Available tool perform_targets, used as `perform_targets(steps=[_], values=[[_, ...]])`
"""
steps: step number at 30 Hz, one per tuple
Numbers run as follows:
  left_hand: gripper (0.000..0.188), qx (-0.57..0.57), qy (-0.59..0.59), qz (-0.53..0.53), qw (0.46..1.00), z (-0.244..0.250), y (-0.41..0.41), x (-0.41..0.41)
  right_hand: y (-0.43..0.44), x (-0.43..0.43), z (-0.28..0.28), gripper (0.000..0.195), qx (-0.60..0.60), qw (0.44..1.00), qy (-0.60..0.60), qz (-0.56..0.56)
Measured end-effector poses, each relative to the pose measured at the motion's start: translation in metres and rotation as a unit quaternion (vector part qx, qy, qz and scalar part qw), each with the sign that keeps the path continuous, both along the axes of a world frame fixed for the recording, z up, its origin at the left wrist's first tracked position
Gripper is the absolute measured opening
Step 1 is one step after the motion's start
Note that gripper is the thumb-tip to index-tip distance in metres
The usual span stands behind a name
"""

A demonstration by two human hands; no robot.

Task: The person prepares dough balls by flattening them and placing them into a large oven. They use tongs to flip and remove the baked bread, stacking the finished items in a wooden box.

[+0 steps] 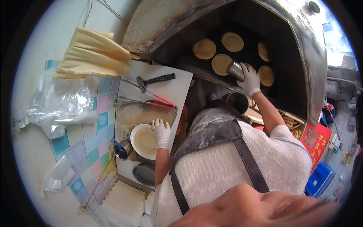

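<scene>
My right hand (250,79), in a thin white glove, grips a ridged metal can (236,70). The can is tilted beside a pale round flatbread (222,64) inside the dark oven. More flatbreads lie around it, among them one (204,48) to the left, one (232,42) farther back and one (266,76) to the right. My left hand (161,132), gloved too, lies palm down with fingers apart at the right rim of a white bowl (133,139). Pale tan contents (145,139) fill the bowl's middle. Whether the fingers press on the rim is unclear.
On the white counter (181,78) lie a black-handled scraper (158,79) and red-handled tongs (163,100). A metal cup (122,150) with a blue handle and a grey pan (143,173) stand nearby. The oven's metal edge (211,81) runs before me. A yellow cloth (90,54) hangs left.
</scene>
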State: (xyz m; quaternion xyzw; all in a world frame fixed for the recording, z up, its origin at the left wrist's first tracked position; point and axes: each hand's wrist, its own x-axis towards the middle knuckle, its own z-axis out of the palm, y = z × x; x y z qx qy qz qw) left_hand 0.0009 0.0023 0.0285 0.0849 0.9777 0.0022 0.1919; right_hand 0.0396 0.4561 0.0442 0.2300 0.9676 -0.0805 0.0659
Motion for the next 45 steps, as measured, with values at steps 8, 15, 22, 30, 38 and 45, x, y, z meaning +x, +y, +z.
perform_targets(steps=[8,15,22,30,38,45], values=[[0.047,-0.057,-0.067,-0.006,0.996,0.009,0.005,-0.003,0.008,-0.009,-0.010,0.085,-0.015,0.999,-0.034,0.034],[0.047,-0.013,-0.063,-0.027,0.998,0.003,-0.005,0.003,0.005,-0.008,-0.022,0.083,0.024,1.000,0.014,0.004],[0.043,0.102,0.047,-0.069,0.991,-0.013,-0.016,0.008,-0.108,-0.024,0.040,0.084,-0.241,0.925,0.260,0.136],[0.049,0.130,0.091,-0.126,0.979,-0.013,-0.025,0.003,-0.388,-0.128,0.004,0.083,-0.550,0.762,0.218,0.263],[0.049,0.120,0.122,-0.153,0.973,-0.028,-0.043,0.005,-0.413,-0.143,-0.005,0.072,-0.219,0.902,0.289,0.234],[0.051,0.059,0.042,-0.217,0.974,-0.007,-0.032,-0.009,-0.325,-0.085,-0.038,0.044,-0.227,0.956,0.145,0.114]])
